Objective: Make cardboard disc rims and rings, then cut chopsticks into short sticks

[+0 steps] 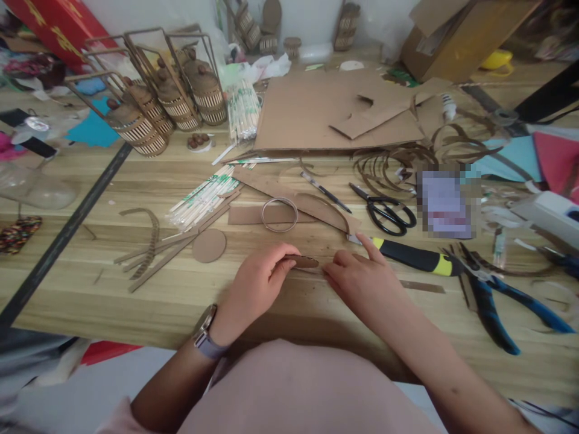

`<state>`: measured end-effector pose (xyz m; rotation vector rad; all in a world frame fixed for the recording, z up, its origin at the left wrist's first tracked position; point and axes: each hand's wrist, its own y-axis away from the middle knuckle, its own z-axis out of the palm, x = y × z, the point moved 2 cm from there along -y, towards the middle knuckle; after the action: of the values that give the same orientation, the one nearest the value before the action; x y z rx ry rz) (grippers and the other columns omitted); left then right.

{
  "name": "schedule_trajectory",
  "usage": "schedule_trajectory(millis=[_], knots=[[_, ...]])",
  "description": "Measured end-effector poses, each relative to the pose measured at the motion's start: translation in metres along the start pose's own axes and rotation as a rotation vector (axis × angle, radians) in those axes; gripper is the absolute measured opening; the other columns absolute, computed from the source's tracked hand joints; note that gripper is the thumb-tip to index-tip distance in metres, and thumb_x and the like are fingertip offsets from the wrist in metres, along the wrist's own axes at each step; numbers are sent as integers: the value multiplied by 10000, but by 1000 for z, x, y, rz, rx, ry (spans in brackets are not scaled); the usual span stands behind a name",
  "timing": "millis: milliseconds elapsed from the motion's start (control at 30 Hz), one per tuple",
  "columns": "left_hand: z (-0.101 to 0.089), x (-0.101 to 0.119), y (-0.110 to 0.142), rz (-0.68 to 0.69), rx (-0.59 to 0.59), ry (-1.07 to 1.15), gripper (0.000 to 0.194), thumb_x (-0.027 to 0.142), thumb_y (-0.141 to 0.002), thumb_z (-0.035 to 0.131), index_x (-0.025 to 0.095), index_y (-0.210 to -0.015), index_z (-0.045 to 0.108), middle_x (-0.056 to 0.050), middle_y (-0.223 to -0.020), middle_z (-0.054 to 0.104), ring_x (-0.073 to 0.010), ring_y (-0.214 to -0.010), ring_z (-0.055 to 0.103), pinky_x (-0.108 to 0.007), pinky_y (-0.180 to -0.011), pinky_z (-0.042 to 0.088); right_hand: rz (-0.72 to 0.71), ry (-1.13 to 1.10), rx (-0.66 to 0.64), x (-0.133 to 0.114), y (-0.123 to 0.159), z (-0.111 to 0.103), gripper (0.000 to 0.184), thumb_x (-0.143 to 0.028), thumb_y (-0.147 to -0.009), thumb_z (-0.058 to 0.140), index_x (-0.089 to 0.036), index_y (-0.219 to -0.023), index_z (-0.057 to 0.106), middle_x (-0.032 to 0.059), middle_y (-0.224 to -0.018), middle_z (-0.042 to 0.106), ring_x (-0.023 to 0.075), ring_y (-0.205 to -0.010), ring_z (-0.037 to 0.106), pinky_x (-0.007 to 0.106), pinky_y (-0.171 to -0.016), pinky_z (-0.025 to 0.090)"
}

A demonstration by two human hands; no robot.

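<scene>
My left hand [259,278] grips a small brown cardboard disc [306,262] between thumb and fingers, tilted so that it shows almost edge-on. Close to the disc's right side, my right hand [357,278] is closed in a pinch with one finger stretched forward. What its fingertips hold, if anything, is hidden. Just beyond the hands a cardboard ring [263,216] rests on a flat cardboard strip [242,215]. Another cardboard disc [209,246] lies left of my left hand. A black and yellow utility knife [414,257] lies beside my right hand.
Black scissors [389,214], a pen [328,194] and blue-handled pliers [491,295] lie to the right. Bundled sticks [205,196] and cardboard strips [169,244] lie left. Large cardboard sheets [307,114] and several basket-like models with tall handles [140,129] stand behind.
</scene>
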<state>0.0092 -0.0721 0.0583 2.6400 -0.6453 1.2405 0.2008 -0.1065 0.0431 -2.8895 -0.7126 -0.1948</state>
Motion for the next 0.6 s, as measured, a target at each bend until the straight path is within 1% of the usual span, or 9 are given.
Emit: schedule_trajectory(millis=[233,600], knots=[[1,0,0,33,-1,-18,160,114,-937,532,218,-1001,634,20,-955,721,-152,-886,651,-245,-796,462,-2,-7,10,-1,-1,-1,214,-73,-799,593,-218,-665,674,-7,-653,611,158,-558,563,458,-1087,246],[2,0,0,26,-13,-23,165,120,-937,530,226,-1004,637,22,-958,728,-156,-875,661,-256,-777,468,-3,-14,20,0,1,0,214,-78,-801,604,-224,-658,668,-11,-643,597,163,-569,574,459,-1095,258]])
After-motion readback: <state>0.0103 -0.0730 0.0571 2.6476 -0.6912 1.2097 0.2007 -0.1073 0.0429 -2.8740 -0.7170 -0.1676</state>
